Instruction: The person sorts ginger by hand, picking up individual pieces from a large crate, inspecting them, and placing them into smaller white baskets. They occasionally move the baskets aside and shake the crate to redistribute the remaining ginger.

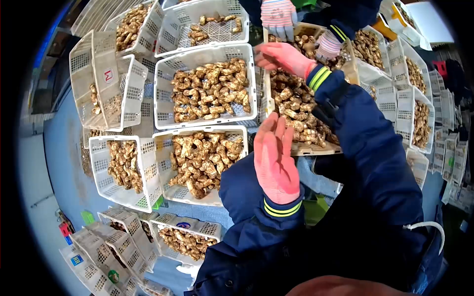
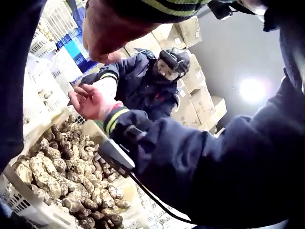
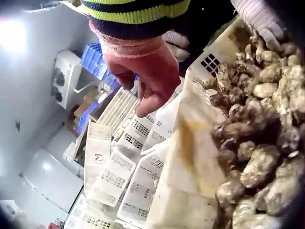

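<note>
Both my hands wear pink gloves under dark blue sleeves with yellow-striped cuffs. My left hand (image 1: 274, 158) is held up on edge, fingers straight and together, holding nothing, just left of a cream tray (image 1: 316, 149) heaped with brown knobbly produce (image 1: 296, 106). My right hand (image 1: 281, 56) hovers over the tray's far end, fingers loosely curled, nothing seen in it. The right wrist view shows that right hand (image 3: 147, 76) above the tray's wall (image 3: 190, 157). In the left wrist view the right hand (image 2: 90, 102) is palm up over the produce (image 2: 62, 167).
White plastic baskets (image 1: 160, 98) of the same produce lie to the left, with more stacked baskets (image 1: 123, 246) below and on the right (image 1: 419, 123). Another person's hands in striped gloves (image 1: 279, 17) reach into the tray's far end. Cardboard boxes (image 2: 200, 95) stand behind that person.
</note>
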`<state>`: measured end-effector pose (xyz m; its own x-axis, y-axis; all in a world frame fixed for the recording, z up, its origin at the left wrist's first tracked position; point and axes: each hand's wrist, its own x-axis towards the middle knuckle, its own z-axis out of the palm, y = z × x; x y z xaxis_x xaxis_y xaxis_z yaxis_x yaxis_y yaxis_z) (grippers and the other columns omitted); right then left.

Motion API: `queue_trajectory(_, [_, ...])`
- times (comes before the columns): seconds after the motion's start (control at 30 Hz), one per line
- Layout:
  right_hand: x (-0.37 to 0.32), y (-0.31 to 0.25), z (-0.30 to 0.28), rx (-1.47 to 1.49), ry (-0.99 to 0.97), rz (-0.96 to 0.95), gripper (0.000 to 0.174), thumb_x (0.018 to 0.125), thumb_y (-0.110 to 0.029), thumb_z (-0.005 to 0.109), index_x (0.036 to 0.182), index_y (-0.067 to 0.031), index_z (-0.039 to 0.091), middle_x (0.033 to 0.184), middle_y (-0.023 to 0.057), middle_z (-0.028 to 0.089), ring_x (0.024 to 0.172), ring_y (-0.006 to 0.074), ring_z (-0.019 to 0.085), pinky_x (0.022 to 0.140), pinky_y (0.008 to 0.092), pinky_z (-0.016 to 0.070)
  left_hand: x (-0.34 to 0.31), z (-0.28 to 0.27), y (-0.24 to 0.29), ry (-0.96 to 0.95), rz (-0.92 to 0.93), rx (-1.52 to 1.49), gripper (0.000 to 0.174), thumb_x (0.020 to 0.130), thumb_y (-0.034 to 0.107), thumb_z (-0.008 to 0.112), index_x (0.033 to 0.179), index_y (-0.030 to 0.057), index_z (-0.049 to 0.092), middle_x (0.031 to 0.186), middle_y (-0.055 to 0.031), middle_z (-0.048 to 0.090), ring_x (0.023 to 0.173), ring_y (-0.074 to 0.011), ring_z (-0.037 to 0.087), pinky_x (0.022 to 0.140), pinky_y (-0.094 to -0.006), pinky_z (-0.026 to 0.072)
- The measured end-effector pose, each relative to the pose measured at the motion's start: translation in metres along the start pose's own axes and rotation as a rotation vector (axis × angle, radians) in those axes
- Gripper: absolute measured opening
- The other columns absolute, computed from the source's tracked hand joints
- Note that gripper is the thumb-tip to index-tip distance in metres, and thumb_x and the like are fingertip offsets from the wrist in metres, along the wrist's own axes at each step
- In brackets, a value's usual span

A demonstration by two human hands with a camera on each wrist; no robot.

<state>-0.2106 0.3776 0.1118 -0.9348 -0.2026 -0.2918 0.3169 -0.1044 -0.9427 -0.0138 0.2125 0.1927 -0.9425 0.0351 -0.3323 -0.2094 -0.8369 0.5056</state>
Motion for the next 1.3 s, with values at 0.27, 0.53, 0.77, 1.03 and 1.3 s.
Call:
queue_trajectory(0.27, [-0.085,0.059,-0.054,-1.282,-0.183,0.056,0.049,0.078,-0.034,0.051,0.123,-0.0155,0.045,0.108,0.0134,0.057,0.096,0.0260,0.056,0.080,0.0335,0.0448,0.006,-0.009,-0.004,-0.020,0.037,-0.055,0.045,0.090,0.023,0.040,0.126,-0.0037,0.032,0.127,-0.0142,0.039,0.114,-0.0238,0.043,0.099,-0.0354,0.0346])
queue_trajectory(0.53, [-0.107,0.056,-0.049,-0.607,-0.053,0.034,0.040,0.081,-0.020,0.055,0.117,-0.0060,0.049,0.112,0.0089,0.055,0.098,0.0194,0.052,0.084,0.0299,0.0405,0.020,-0.021,-0.018,0.050,0.047,0.035,0.036,0.088,0.022,0.047,0.117,-0.0001,0.044,0.116,-0.0092,0.048,0.105,-0.0210,0.048,0.092,-0.0331,0.0396])
queue_trajectory(0.77, [-0.198,-0.028,0.013,0.045,-0.113,-0.125,0.060,0.078,-0.024,0.061,0.126,0.0020,0.036,0.097,0.0051,0.058,0.089,0.0127,0.054,0.086,0.0283,0.0409,0.027,-0.019,-0.059,-0.126,-0.274,0.078,0.049,0.086,0.038,0.050,0.121,0.0053,0.040,0.107,-0.0078,0.052,0.099,-0.0176,0.050,0.082,-0.0294,0.0417])
queue_trajectory(1.03, [-0.215,-0.032,0.023,-0.580,0.163,-0.248,0.035,0.084,-0.025,0.051,0.113,-0.0065,0.053,0.089,0.0033,0.060,0.075,0.0086,0.053,0.063,0.0227,0.0424,0.028,-0.022,-0.059,-0.187,-0.127,0.056,0.031,0.086,0.024,0.054,0.111,0.0066,0.049,0.101,-0.0048,0.056,0.086,-0.0146,0.054,0.078,-0.0308,0.0476])
queue_trajectory(1.3, [-0.214,-0.027,0.017,-0.549,0.068,-0.095,0.038,0.082,-0.023,0.053,0.115,-0.0036,0.050,0.097,0.0068,0.058,0.086,0.0112,0.055,0.068,0.0236,0.0439,0.029,-0.025,-0.058,-0.135,-0.147,0.105,0.025,0.086,0.019,0.055,0.106,0.0039,0.050,0.096,-0.0046,0.056,0.078,-0.0131,0.054,0.074,-0.0294,0.0470])
